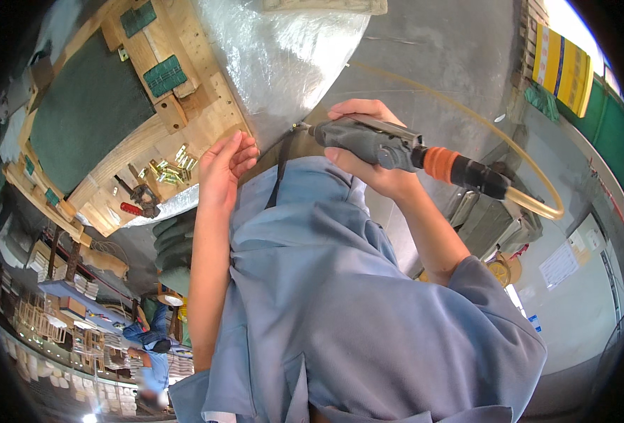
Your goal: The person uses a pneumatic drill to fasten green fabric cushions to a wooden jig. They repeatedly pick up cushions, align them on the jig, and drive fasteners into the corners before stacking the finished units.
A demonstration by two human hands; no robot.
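My right hand (368,151) is wrapped round a dark air-powered driver (358,141) with an orange band, its nose pointing left. At the tip sits a small brass-coloured piece (298,127), too small to make out fully. My left hand (227,166) is raised beside the wooden bench edge, apart from the driver, its fingers curled in toward the thumb. Whether anything lies inside those fingers is hidden. Several brass-coloured metal fittings (169,169) lie loose on the wooden bench (107,201) left of that hand. Near them lies a tool with a red handle (132,209).
A yellow air hose (530,158) loops from the driver across the right side. A dark padded panel (90,116) lies on the bench. Clear plastic sheeting (277,56) is ahead, and a black strap (280,169) hangs before my apron. Another person (155,359) is at lower left.
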